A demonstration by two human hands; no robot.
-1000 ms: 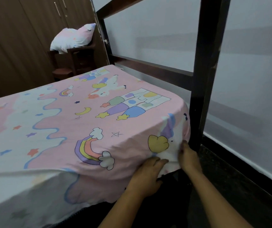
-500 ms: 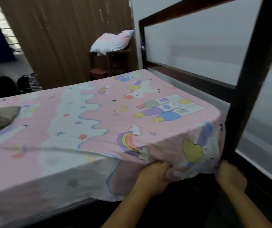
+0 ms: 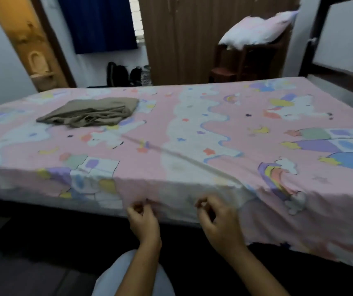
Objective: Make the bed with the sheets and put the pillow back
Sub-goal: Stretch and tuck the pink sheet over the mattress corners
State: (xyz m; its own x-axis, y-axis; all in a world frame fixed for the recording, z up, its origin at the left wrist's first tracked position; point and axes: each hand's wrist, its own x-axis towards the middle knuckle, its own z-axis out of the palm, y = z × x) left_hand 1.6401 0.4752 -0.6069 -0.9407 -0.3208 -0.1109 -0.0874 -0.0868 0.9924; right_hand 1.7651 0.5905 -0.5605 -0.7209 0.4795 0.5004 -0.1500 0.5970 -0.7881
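- pink cartoon sheet [image 3: 192, 124] is spread over the whole bed [image 3: 309, 52], its edge hanging down the near side
- a long crease runs diagonally across the sheet towards the bed's near edge
- left hand [image 3: 144, 221] and right hand [image 3: 220, 223] are both at that hanging edge with fingers curled, too blurry to tell if they're actually pinching the fabric
- pillow [image 3: 254, 32] sits on a dark wooden stand [image 3: 246, 60] past the bed's far side
- crumpled brown cloth [image 3: 92, 112] lies on the bed's far left part
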